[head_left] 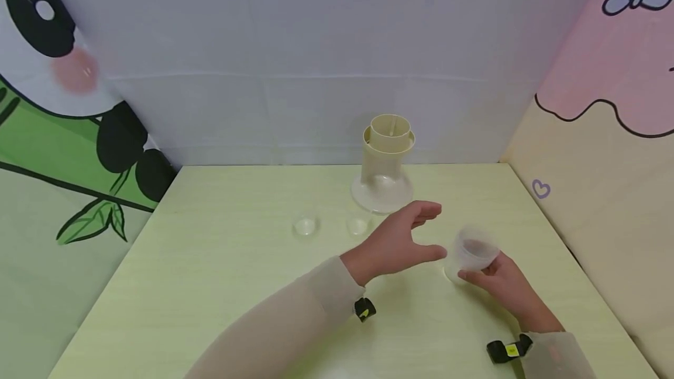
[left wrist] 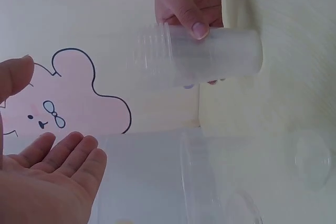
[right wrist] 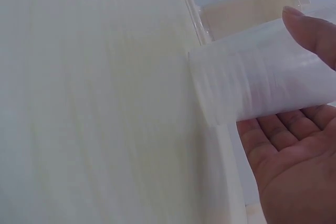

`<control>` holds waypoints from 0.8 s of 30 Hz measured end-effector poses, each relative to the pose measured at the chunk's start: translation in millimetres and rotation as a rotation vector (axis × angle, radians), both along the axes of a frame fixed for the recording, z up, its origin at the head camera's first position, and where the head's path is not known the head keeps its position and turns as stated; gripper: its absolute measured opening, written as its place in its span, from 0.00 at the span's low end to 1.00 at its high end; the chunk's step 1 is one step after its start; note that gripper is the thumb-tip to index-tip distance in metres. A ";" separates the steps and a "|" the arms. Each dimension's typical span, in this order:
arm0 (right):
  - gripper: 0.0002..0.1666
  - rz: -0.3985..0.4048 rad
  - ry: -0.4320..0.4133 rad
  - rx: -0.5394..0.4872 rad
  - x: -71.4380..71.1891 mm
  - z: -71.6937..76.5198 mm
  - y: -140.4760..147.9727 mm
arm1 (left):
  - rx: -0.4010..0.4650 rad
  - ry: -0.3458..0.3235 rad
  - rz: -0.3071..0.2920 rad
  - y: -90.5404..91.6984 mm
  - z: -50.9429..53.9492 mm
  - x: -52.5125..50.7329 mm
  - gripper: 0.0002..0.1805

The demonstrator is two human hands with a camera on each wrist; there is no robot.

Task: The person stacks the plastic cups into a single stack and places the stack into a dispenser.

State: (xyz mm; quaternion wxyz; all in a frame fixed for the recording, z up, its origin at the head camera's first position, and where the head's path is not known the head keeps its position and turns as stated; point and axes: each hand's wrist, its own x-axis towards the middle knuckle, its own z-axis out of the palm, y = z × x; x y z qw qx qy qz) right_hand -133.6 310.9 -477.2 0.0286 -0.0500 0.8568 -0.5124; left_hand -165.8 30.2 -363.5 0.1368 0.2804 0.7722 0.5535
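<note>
A stack of clear plastic cups (head_left: 474, 250) (left wrist: 226, 51) (right wrist: 257, 72) is gripped around its side by my right hand (head_left: 508, 285) (left wrist: 190, 1) (right wrist: 299, 156), at the right of the table. To its left, my left hand (head_left: 397, 241) (left wrist: 58, 177) is spread with the thumb apart from the fingers, holding nothing; its thumb tip comes close to the cups in the head view. Two small clear cups (head_left: 305, 226) (head_left: 358, 226) stand on the table, the second just behind my left wrist.
A cream cup holder (head_left: 382, 159) with a round clear base stands at the back of the pale table (head_left: 237, 285). A white wall sheet hangs behind it, with cartoon-printed panels on both sides.
</note>
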 end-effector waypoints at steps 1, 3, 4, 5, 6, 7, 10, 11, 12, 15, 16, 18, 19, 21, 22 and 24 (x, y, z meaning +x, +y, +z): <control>0.43 0.003 0.002 0.002 -0.2 0.1 -0.1 | 0.007 0.001 0.008 -3.5 0.0 0.1 0.37; 0.43 0.005 0.005 0.000 -0.4 0.5 -0.3 | 0.019 0.003 0.025 -10.1 -0.5 0.5 0.37; 0.43 0.003 0.005 -0.002 -0.4 0.8 -0.4 | 0.022 0.003 0.032 -13.2 -1.2 0.8 0.37; 0.43 0.005 0.008 -0.002 -0.5 0.9 -0.4 | 0.021 0.003 0.040 -16.1 -2.0 1.0 0.37; 0.43 0.002 0.008 -0.003 -0.5 1.2 -0.8 | 0.017 0.004 0.047 -18.7 -3.0 1.1 0.37; 0.43 0.002 0.008 -0.002 -0.6 1.3 -0.7 | 0.015 0.002 0.053 -21.2 -3.9 1.2 0.37; 0.43 -0.003 0.010 0.001 -1.2 0.9 -1.0 | 0.005 -0.011 0.075 -27.9 -7.2 1.4 0.38; 0.43 -0.002 0.013 -0.001 -1.5 0.8 -1.0 | 0.004 -0.015 0.084 -30.0 -8.4 1.2 0.38; 0.43 -0.003 0.014 -0.003 -1.6 0.6 -1.0 | 0.003 -0.019 0.092 -32.0 -9.4 1.3 0.38; 0.43 0.004 0.024 -0.020 -1.7 -0.7 -0.3 | 0.005 -0.011 0.116 -38.2 -12.3 1.3 0.38; 0.42 0.005 0.025 -0.029 -1.6 -0.9 -0.1 | 0.006 -0.001 0.124 -40.2 -13.2 1.0 0.38; 0.42 0.006 0.025 -0.038 -1.2 -1.4 0.3 | 0.008 0.015 0.142 -44.2 -15.5 0.5 0.38; 0.42 0.008 0.024 -0.042 -1.0 -1.3 0.3 | 0.007 0.027 0.153 -46.3 -17.5 0.0 0.38; 0.42 0.008 0.020 -0.044 -0.8 -1.2 0.2 | 0.001 0.041 0.175 -50.2 -21.1 -0.2 0.39; 0.42 0.008 0.017 -0.045 -0.6 -0.5 0.0 | -0.003 0.044 0.185 -51.9 -23.3 0.0 0.39; 0.42 0.008 0.016 -0.042 -0.4 -0.2 -0.1 | -0.013 0.045 0.200 -54.9 -28.2 0.3 0.39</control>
